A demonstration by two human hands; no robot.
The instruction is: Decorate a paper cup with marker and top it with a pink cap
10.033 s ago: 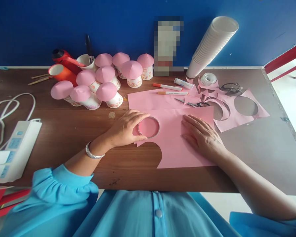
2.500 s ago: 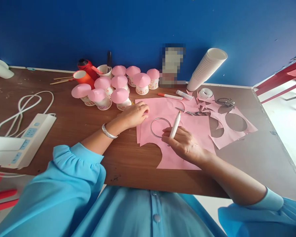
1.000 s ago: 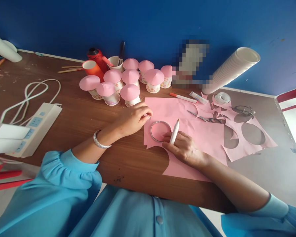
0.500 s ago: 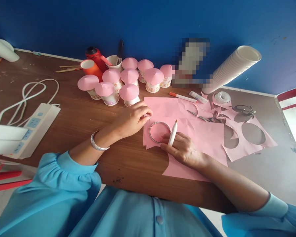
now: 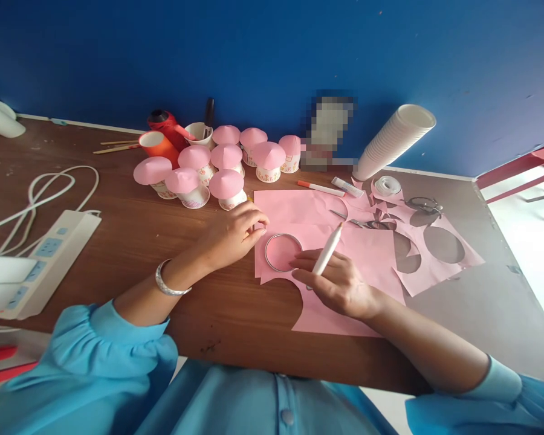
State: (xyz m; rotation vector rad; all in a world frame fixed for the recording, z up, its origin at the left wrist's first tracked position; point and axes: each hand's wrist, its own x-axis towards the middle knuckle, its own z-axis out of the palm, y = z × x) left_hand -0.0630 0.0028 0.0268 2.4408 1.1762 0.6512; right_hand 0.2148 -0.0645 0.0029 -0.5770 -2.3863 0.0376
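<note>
My right hand (image 5: 338, 281) holds a white marker (image 5: 329, 249) tip up, slanting to the right. Its fingertips overlap the lower right edge of a thin silver ring (image 5: 266, 257), which lies flat on pink paper (image 5: 367, 260). Whether they press on the ring I cannot tell. At the left edge of the paper is my left hand (image 5: 236, 232), its fingers loosely bent and a small gap between thumb and forefinger. Nothing shows in it. A silver bangle (image 5: 165, 283) is round my left wrist. Behind this hand stand several paper cups with pink cone tops (image 5: 226, 183).
Cut pink scraps (image 5: 457, 266), scissors (image 5: 374, 224), an orange-capped marker (image 5: 321, 188) and a tape roll (image 5: 388, 186) lie at the right. A tall stack of white cups (image 5: 390, 145) leans near the wall. A power strip (image 5: 66, 254) and its cable lie left.
The camera view has shifted, so the table things appear lower and further left. The marker in my right hand tilts more to the right. My left hand keeps nearly the same pose.
</note>
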